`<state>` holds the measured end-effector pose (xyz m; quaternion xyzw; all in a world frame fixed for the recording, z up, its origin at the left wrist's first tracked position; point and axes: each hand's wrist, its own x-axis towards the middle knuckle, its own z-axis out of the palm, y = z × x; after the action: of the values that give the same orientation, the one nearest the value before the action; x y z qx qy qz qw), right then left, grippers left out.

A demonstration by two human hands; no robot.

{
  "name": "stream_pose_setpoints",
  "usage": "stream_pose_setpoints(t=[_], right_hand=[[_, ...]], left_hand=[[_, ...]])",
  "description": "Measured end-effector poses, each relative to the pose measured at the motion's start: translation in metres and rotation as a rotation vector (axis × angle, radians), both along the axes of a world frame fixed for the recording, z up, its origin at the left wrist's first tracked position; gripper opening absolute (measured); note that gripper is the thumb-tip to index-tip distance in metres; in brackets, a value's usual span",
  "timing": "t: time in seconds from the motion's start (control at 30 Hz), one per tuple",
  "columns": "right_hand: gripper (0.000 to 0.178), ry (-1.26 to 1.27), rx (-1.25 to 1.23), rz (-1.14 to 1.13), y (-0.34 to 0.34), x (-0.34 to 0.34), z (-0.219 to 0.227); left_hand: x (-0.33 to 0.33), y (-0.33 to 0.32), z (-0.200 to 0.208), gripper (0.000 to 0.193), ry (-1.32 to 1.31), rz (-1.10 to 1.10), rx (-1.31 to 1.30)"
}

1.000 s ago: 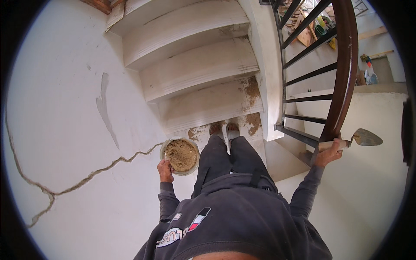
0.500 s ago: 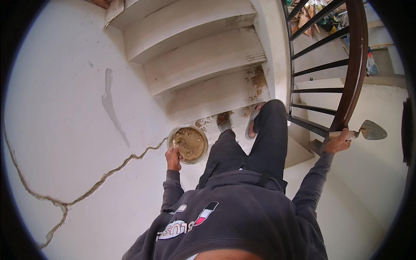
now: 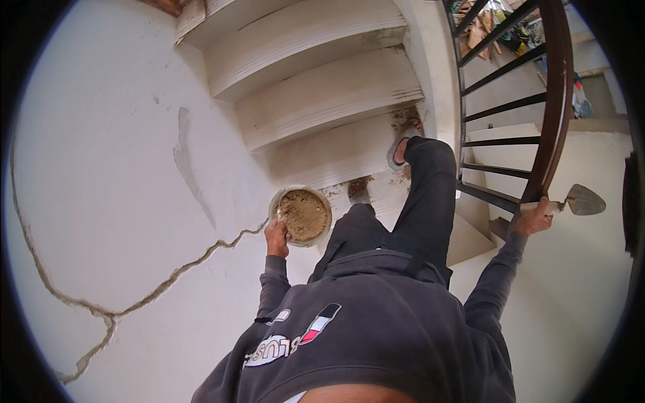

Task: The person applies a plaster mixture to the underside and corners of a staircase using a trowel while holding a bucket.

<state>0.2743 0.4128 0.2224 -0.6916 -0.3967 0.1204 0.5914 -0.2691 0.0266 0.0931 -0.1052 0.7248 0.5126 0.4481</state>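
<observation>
My left hand (image 3: pixel 276 238) is closed on the edge of a round, pale bucket (image 3: pixel 328 213). Brown, crumbly mortar (image 3: pixel 304 212) fills much of it. Out to the right, my right hand (image 3: pixel 535 217) grips the light handle of a pointing trowel (image 3: pixel 586 200), whose grey, pointed blade sticks out to the right. The same hand lies against the lower end of the dark brown handrail (image 3: pixel 557 101). Whether its fingers also wrap the rail is hard to see.
White stairs (image 3: pixel 322 94) rise ahead, with brown crumbs on the lower treads. A filled crack (image 3: pixel 168 282) branches across the white wall at the left, below a grey patch (image 3: pixel 188 164). Black railing bars (image 3: pixel 504 107) line the right; clutter (image 3: pixel 500 30) lies beyond them.
My right foot has moved up and forward onto the step ahead. The bucket has shifted slightly right and up in view. Both hands keep their hold.
</observation>
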Motion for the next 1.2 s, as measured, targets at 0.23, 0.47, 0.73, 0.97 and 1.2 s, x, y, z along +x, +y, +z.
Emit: stream_pose_setpoints(t=[0.23,0.47,0.73,0.97,1.2], right_hand=[[0.035,-0.022,0.028,0.006,-0.005,-0.013,0.011],[0.037,0.028,0.007,0.048,-0.011,-0.020,0.017],[0.037,0.017,0.033,0.016,-0.011,-0.024,0.018],[0.032,0.011,0.054,-0.014,-0.004,-0.026,0.017],[0.035,0.032,0.042,-0.002,-0.006,-0.030,0.021]], left_hand=[[-0.009,-0.002,-0.001,0.019,-0.005,-0.019,0.031],[-0.016,-0.013,-0.006,0.016,0.023,-0.040,-0.004],[-0.017,-0.024,-0.010,0.014,0.006,-0.047,0.003],[-0.022,-0.017,-0.024,0.013,-0.041,-0.026,0.006],[-0.021,-0.005,-0.015,0.013,-0.033,-0.052,0.021]])
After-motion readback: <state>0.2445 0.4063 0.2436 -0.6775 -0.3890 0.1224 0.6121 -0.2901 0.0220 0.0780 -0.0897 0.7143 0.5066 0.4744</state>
